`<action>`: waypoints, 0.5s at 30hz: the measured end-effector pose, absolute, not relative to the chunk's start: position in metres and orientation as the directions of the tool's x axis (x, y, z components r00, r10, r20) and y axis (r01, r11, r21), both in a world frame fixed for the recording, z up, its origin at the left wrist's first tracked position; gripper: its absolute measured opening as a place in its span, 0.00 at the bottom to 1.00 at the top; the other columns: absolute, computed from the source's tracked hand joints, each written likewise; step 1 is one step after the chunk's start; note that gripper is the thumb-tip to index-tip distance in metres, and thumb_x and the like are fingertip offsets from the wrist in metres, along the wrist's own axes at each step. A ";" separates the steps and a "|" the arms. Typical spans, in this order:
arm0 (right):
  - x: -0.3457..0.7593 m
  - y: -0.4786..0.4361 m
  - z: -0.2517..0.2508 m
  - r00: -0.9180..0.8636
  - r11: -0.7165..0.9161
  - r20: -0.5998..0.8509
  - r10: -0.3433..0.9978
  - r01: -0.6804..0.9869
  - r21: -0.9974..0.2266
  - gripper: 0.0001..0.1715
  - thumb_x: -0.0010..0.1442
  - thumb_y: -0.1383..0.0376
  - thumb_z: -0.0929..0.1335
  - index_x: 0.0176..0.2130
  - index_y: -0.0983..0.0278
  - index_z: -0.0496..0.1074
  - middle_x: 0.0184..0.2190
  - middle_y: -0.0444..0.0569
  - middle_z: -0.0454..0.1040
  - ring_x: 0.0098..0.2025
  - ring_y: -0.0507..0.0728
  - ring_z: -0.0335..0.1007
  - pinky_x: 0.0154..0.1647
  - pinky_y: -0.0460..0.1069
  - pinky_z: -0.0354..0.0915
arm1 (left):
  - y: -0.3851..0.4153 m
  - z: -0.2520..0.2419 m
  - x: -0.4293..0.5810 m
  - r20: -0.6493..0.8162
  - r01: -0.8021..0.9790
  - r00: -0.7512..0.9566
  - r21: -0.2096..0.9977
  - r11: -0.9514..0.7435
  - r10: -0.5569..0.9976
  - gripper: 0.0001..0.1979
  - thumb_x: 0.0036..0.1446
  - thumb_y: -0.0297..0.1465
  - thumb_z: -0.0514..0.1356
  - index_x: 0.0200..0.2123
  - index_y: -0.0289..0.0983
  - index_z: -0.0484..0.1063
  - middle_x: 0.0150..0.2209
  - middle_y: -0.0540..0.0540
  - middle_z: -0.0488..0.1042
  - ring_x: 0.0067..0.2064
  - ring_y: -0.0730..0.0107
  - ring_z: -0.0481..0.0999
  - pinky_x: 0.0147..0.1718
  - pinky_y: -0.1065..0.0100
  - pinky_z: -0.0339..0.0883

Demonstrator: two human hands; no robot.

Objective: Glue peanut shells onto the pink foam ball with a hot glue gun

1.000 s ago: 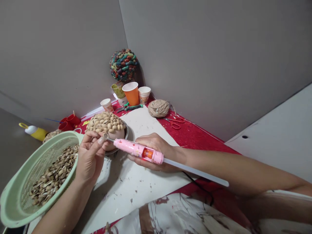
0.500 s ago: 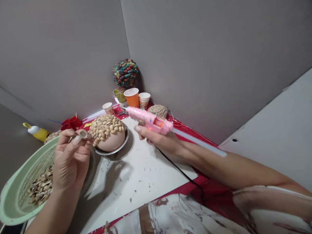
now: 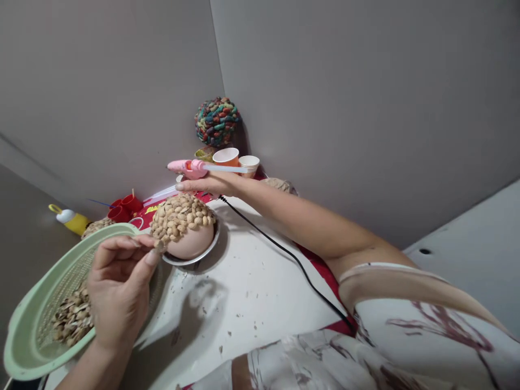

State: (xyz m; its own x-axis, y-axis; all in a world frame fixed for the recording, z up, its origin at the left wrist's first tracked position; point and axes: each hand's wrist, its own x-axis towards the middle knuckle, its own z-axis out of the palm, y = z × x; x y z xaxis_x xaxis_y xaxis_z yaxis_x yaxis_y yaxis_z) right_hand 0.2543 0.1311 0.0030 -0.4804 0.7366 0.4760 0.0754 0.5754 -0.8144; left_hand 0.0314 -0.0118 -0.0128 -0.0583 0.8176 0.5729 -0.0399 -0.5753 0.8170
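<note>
One left grip [image 3: 117,295], pinching what may be a shell [image 3: 160,247], right grip [image 3: 209,185], wrapped round pink glue gun [image 3: 197,169]

Yellow marks [image 3: 153,208] on the red cloth [image 3: 322,268]: perhaps lettering, but too small and slanted to read; cannot tell which characters, if any
Pink glue gun [image 3: 199,169]: no brand or number legible on its body
White paper cups [image 3: 249,161]: no wording legible at this size
Orange cup [image 3: 232,162]: no wording legible
Yellow bottle [image 3: 76,223]: no label text legible
Green basket [image 3: 24,330]: no maker's mark legible on rim or wall
</note>
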 end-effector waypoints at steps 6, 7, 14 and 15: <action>0.246 0.162 -0.013 -0.670 0.653 0.432 0.604 0.104 -0.751 0.40 0.58 0.43 0.72 0.60 0.61 0.68 0.61 0.52 0.70 0.62 0.63 0.64 0.57 0.52 0.68 | -0.010 -0.034 0.036 0.630 0.219 -0.023 0.761 -0.611 0.776 0.12 0.54 0.23 0.70 0.38 0.42 0.73 0.39 0.49 0.81 0.42 0.70 0.81 0.44 0.69 0.78; 0.245 0.164 -0.015 -0.686 0.656 0.413 0.599 0.125 -0.744 0.41 0.57 0.42 0.72 0.60 0.62 0.67 0.61 0.52 0.70 0.61 0.63 0.65 0.57 0.52 0.68 | -0.010 -0.036 0.038 0.650 0.250 -0.018 0.738 -0.626 0.759 0.12 0.54 0.22 0.69 0.39 0.42 0.73 0.39 0.48 0.80 0.42 0.70 0.81 0.44 0.68 0.78; 0.241 0.166 -0.028 -0.641 0.659 0.465 0.610 0.085 -0.747 0.40 0.56 0.48 0.75 0.60 0.64 0.68 0.60 0.54 0.69 0.62 0.62 0.64 0.64 0.53 0.61 | -0.002 -0.053 0.037 0.839 0.431 0.142 0.425 -0.796 0.525 0.22 0.50 0.16 0.68 0.45 0.42 0.72 0.40 0.49 0.78 0.42 0.66 0.81 0.45 0.62 0.77; 0.240 0.166 -0.029 -0.615 0.633 0.458 0.641 0.087 -0.769 0.39 0.55 0.48 0.75 0.59 0.64 0.68 0.57 0.54 0.71 0.60 0.61 0.66 0.61 0.52 0.64 | -0.001 -0.055 0.035 0.854 0.458 0.164 0.377 -0.805 0.493 0.23 0.49 0.16 0.68 0.46 0.42 0.72 0.40 0.48 0.78 0.42 0.64 0.81 0.44 0.60 0.77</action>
State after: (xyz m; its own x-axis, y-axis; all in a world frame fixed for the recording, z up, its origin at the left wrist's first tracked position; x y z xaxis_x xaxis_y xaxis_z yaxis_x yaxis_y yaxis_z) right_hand 0.2403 0.1656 -0.0294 -0.6152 0.6413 0.4585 0.0871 0.6333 -0.7690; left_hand 0.0348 -0.0008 -0.0550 0.1642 0.4931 0.8543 0.4579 -0.8052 0.3768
